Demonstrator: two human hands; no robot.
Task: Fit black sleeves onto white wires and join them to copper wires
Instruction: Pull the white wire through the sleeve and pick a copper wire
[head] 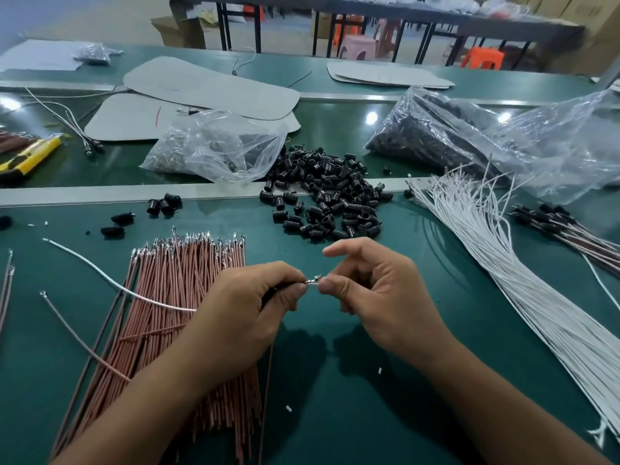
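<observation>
This is a factory assembly workshop, a bench station for wiring by hand. The long green surface (335, 380) is split by a metal rail (100, 193) and carries parts in bulk: a thick bundle of copper wires (174, 297) with crimped ends, a fanned sheaf of white wires (503, 263), a loose heap of black sleeves (322, 196), and clear plastic bags (218, 146) filled with more small components. Grey cardboard sheets (208, 85) and a yellow utility knife (30, 156) lie farther back. Behind stands another long table (369, 15) on dark legs, with an orange plastic stool (483, 57) and a pink one (357, 47) beneath it, and cardboard boxes (177, 28) on a bare floor.
</observation>
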